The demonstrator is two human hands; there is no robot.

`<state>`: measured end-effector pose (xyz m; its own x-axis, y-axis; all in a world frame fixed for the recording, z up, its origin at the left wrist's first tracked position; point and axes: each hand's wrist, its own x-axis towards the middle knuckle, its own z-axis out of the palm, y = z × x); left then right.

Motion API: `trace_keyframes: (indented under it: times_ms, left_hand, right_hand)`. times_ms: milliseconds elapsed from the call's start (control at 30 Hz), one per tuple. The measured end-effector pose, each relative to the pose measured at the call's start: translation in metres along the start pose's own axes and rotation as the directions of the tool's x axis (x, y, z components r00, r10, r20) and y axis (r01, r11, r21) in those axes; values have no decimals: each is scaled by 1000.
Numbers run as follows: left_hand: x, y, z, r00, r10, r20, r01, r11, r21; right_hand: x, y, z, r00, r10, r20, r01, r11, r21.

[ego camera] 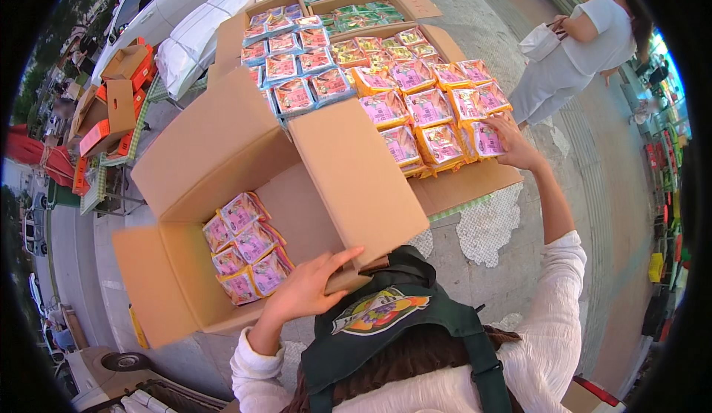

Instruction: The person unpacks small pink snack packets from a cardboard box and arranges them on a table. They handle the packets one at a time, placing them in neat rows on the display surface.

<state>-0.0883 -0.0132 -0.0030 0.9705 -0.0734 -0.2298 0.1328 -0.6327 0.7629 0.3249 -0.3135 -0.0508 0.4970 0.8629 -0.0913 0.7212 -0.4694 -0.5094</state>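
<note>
My left hand (311,288) grips the near edge of an open cardboard box (239,190), its fingers lying against a raised flap (359,182). Inside, several pink-and-yellow snack packets (257,241) lie together at the box's left end. At the near right corner of the display, my right hand (517,144) has its fingers over one pink-and-yellow packet (488,138). More packets of that kind (428,107) stand in stacked rows beside it, above a cardboard flap (467,186). Part of the packet is hidden behind my fingers.
Red-and-blue packets (295,96), yellow packets (378,51) and green packets (361,16) fill neighbouring boxes. A person in white (584,57) stands at the right with a bag. To the left are orange cartons (119,101), a wrapped white bundle (203,40) and a white car (161,15).
</note>
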Motion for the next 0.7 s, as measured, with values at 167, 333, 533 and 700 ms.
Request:
trace_keyframes:
  times_ms: [167,333,533,700]
  left_hand:
    - [-11,4,8,995,-69,68,67,997,31]
    - [-16,4,15,999,13,-35,-12,999,35]
    - [-18,3,18,998,46,-52,-38,989,142]
    - [-21,3,36,993,47,-112,-19,971,237]
  right_hand:
    - [13,9,30,993,-62,-101,64,998,18]
    - [6,-24,15,991,-12,-133,-23,967,-254]
    - [63,-233,-2,885,-413,-214,427,904,21]
    - [152,-371,149,813,-515,273,345,802,487]
